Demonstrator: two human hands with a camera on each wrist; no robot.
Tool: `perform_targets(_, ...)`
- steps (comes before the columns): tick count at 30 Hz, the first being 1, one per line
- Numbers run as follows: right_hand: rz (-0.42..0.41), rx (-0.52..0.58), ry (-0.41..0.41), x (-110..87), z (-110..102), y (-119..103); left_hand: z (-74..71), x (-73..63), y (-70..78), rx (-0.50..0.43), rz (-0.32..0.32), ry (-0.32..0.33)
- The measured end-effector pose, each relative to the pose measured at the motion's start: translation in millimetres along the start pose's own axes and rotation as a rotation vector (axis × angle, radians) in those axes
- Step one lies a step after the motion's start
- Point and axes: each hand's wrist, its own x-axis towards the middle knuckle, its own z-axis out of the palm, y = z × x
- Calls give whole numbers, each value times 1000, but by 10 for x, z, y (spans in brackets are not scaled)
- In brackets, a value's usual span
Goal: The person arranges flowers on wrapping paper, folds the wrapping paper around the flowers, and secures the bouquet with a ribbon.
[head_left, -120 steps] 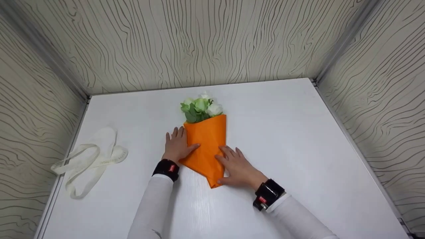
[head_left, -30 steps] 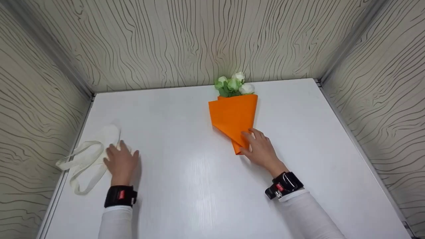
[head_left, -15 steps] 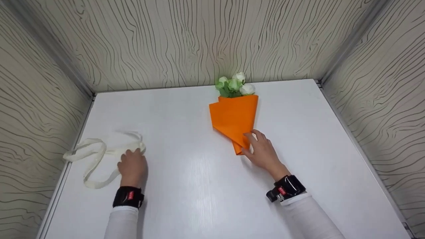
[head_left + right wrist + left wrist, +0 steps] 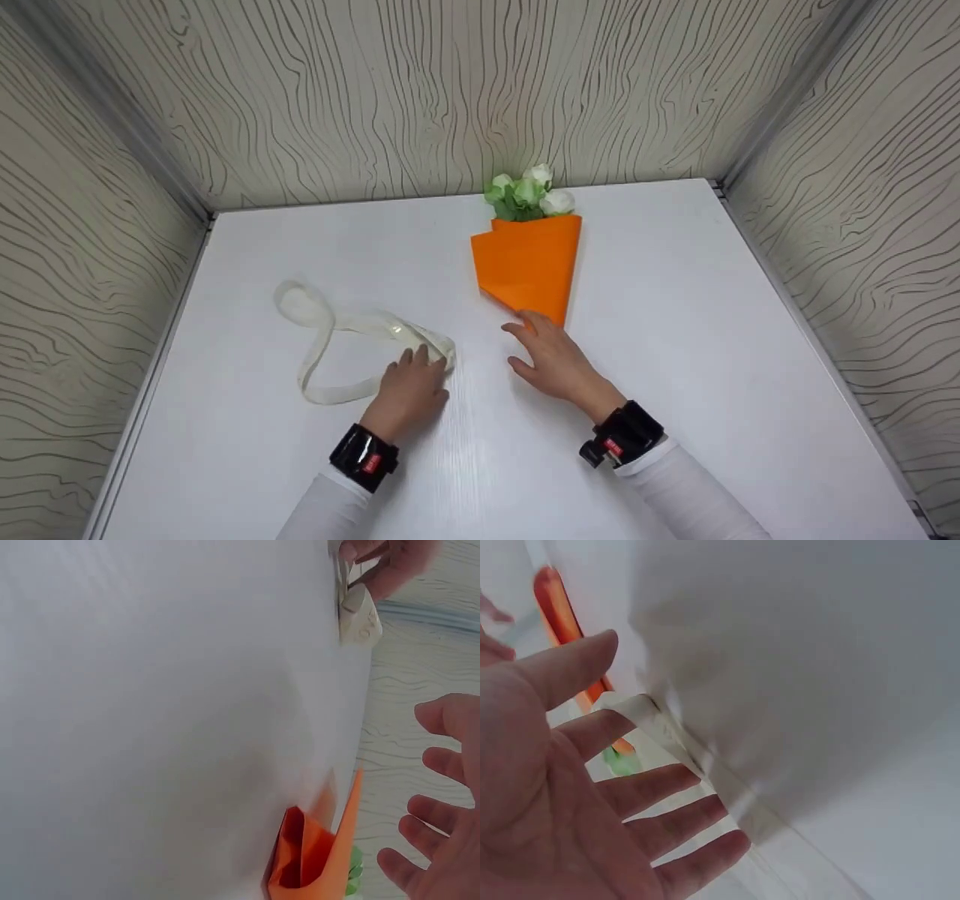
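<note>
A cream ribbon (image 4: 322,330) lies in loose loops on the white table, left of centre in the head view. My left hand (image 4: 409,390) is at its right end, thumb spread apart and fingers extended against the band, as the left wrist view shows. At the back right of centre lies a bouquet of white and pale green flowers (image 4: 527,191), wrapped in orange paper (image 4: 529,262). My right hand (image 4: 555,360) hovers by the narrow lower end of the wrap, fingers spread and holding nothing. It hides that folded tip in the head view; the right wrist view shows the tip's opening (image 4: 300,855).
Wood-patterned panels (image 4: 450,97) stand along the back and both sides of the white table (image 4: 712,315). The flower heads reach to the table's back edge.
The bouquet has shifted back and right since the earliest frame. My left hand has brought the ribbon from the far left toward the middle, and my right hand has come off the wrap.
</note>
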Motion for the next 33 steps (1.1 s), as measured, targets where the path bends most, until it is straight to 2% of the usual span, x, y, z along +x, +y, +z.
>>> perform_targets(5, -119, -34, -85, -1, 104, -147, 21, -10, 228, 28, 144, -49)
perform_targets(9, -207, -54, -173, -14, 199, -216, 44, -6, 274, 36, 210, -37)
perform_targets(12, -231, -68, -198, -17, 252, -249, 68, 8, 250, 21, 236, 11)
perform_targets(16, -223, -50, -193, -5, 285, -259, 96, 33, 201, 1, 268, 118)
perform_targets(19, -211, -5, -177, 14, 271, -232, 114, 52, 165, -14, 287, 194)
perform_targets(22, -180, 67, -165, 25, 225, -172, 128, 75, 142, -83, 305, 229)
perform_targets(25, -140, 169, -175, 10, 164, -105, 127, 84, 134, -205, 287, 203)
perform_targets(28, -82, 306, -215, -6, 99, -68, 80, 75, 135, -313, 233, 185)
perform_targets(31, -31, 449, -229, -16, 35, -53, -12, 74, 124, -383, 162, 235)
perform_targets(33, 17, 515, -219, -20, -13, -46, -79, 84, 107, -416, 110, 316)
